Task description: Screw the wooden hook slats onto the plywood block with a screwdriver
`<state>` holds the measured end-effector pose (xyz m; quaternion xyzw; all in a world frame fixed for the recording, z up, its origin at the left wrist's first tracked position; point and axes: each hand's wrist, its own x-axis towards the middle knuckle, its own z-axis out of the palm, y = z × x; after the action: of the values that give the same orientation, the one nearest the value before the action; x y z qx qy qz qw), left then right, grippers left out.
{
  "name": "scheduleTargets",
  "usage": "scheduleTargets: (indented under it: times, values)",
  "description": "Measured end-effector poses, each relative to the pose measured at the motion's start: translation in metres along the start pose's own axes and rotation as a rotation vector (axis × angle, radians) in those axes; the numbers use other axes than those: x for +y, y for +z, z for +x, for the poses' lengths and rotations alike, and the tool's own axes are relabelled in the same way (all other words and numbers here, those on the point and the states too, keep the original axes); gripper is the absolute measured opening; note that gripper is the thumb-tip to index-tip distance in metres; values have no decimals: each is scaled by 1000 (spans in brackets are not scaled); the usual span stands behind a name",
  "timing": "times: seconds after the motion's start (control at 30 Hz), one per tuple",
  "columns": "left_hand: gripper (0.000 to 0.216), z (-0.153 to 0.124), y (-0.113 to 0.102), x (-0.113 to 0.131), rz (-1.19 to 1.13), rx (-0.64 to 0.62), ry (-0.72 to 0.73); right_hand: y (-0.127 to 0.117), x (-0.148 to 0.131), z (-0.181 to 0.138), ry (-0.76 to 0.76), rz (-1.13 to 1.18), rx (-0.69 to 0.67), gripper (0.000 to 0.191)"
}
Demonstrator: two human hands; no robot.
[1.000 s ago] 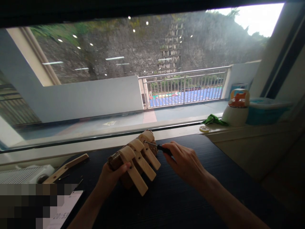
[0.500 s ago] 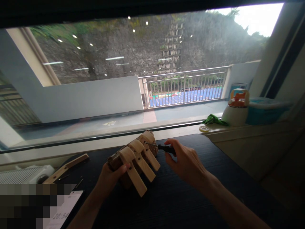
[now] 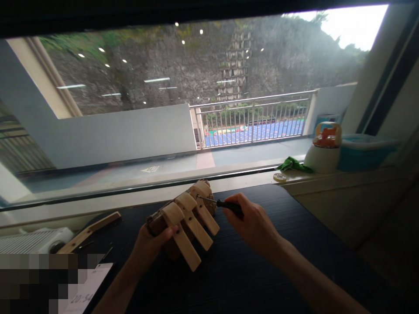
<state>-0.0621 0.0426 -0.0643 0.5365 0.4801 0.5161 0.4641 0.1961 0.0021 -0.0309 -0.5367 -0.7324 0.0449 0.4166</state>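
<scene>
A wooden assembly (image 3: 186, 220) with three pale finger-like slats on a darker body rests on the dark table (image 3: 248, 279). My left hand (image 3: 149, 244) grips its near left end, thumb over the slat, and steadies it. My right hand (image 3: 253, 224) is closed round a small black-handled screwdriver (image 3: 218, 203). The thin metal tip of the tool touches the rightmost slat near its top.
A loose wooden strip (image 3: 88, 231) lies at the table's left. A phone or card with digits (image 3: 87, 290) sits at the lower left. On the window sill stand a white and orange pot (image 3: 324, 150), a green cloth (image 3: 291, 165), a blue box (image 3: 363, 152) and a small yellow disc (image 3: 280, 176).
My right hand has shifted slightly on the screwdriver handle, first to the right and then back, with the tip staying on the slat. The left hand and the assembly have barely moved.
</scene>
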Motion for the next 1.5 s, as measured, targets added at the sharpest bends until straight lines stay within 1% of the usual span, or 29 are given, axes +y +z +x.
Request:
scheduleTargets:
  times: [0.07, 0.13, 0.23, 0.33, 0.4, 0.53, 0.67, 0.87, 1.1, 1.23, 1.33, 1.5]
  values:
    - [34, 0, 0, 0, -15, 18, 4, -2, 0, 0, 21, 17, -51, 19]
    - [35, -1, 1, 1, -36, 47, 12, -4, 0, 0, -7, 13, -59, 22]
    - [35, -2, 2, 4, -59, 76, 25, -5, 2, 0, -139, -8, 5, 23]
    - [34, -2, 0, 3, -60, 72, 44, -4, 5, 0, -293, -12, 76, 22]
    - [32, -1, -2, 1, -52, 62, 40, -3, 4, 0, -335, 7, 94, 22]
    - [28, 1, -7, -3, -62, 21, 35, -2, 1, -3, -335, 108, 98, 26]
    - [30, 0, -5, 0, -81, -23, 34, -3, 1, -4, -302, 161, 94, 29]
    - [29, -3, -2, 4, -108, 13, 55, -4, 4, -4, -308, 161, 118, 28]
    - [30, -1, -6, 1, -109, -30, 30, -1, 3, -5, -322, 166, 109, 29]
    - [30, -2, -6, 3, -95, -42, 45, 0, 2, -4, -335, 169, 101, 28]
    - [33, -3, -5, 6, -93, -60, 58, 0, 0, -3, -351, 169, 121, 27]
    - [33, -4, -4, 7, -52, -32, 30, 1, 0, -3, -356, 117, 138, 26]
